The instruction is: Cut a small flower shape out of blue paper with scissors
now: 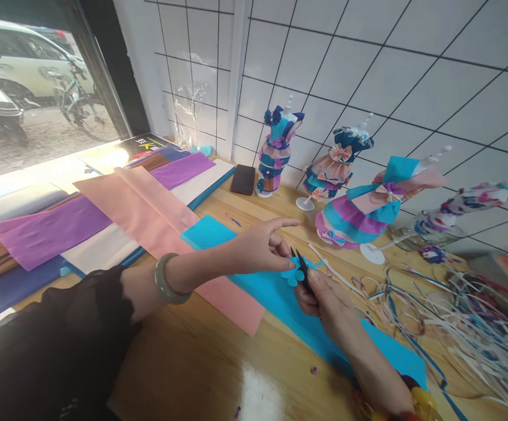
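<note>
In the head view, my left hand has its index finger stretched out while the thumb and the other fingers close on a small blue paper flower with rounded petals. My right hand grips small black scissors, whose two pointed tips are slightly apart and lie against the flower. Its fingers hide the handles. Below both hands a long strip of blue paper runs diagonally over the table. A pink paper strip crosses beneath my left forearm.
Several small dress forms in paper dresses, one in a blue and purple skirt, stand along the tiled wall. A dark phone lies near them. Tangled paper strips cover the right side. Stacked coloured sheets lie left.
</note>
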`<act>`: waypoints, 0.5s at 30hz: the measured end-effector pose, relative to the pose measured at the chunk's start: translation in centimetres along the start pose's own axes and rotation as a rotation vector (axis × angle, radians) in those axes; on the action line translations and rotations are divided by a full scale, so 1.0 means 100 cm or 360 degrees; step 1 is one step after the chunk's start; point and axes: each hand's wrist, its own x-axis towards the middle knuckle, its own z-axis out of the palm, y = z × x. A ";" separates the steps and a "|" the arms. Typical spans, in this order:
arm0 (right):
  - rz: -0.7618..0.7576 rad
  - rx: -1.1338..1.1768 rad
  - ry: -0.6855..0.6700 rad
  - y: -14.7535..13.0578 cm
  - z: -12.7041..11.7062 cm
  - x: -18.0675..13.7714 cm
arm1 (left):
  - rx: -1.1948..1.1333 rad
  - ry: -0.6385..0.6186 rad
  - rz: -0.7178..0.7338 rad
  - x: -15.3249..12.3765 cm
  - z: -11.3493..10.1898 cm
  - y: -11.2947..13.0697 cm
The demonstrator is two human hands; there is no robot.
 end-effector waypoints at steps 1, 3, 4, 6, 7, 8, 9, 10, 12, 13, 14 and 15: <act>-0.0001 -0.0013 0.0000 0.000 0.000 0.000 | 0.0013 0.0000 0.0001 0.000 0.000 0.001; -0.0004 -0.0034 -0.0002 -0.001 0.000 0.000 | 0.0045 0.0002 -0.0008 0.000 0.000 0.002; -0.0005 -0.0043 -0.0003 -0.001 -0.001 0.000 | 0.0060 0.0004 -0.0013 0.000 0.000 0.003; -0.0009 -0.0064 0.0005 -0.002 -0.001 0.000 | 0.0084 0.0006 -0.0018 0.000 -0.001 0.004; -0.0009 -0.0078 0.0010 -0.002 -0.001 0.000 | 0.0091 0.0004 -0.0017 0.000 -0.001 0.004; -0.0007 -0.0093 0.0014 -0.003 -0.001 0.000 | 0.0096 0.0001 -0.0016 0.000 -0.001 0.005; -0.0004 -0.0105 0.0017 -0.004 0.000 0.000 | 0.0100 -0.0003 -0.0018 -0.001 -0.002 0.006; -0.0001 -0.0115 0.0021 -0.005 0.000 0.000 | 0.0104 -0.0008 -0.0022 -0.001 -0.002 0.006; 0.0006 -0.0139 0.0029 -0.006 0.001 -0.001 | 0.0113 -0.0020 -0.0030 -0.001 -0.002 0.007; 0.0008 -0.0155 0.0029 -0.007 0.001 -0.001 | 0.0117 -0.0029 -0.0032 -0.001 -0.003 0.008; 0.0008 -0.0175 0.0028 -0.008 0.001 -0.002 | 0.0119 -0.0037 -0.0032 -0.002 -0.003 0.008; 0.0009 -0.0195 0.0024 -0.008 0.001 -0.002 | 0.0121 -0.0043 -0.0032 -0.002 -0.003 0.009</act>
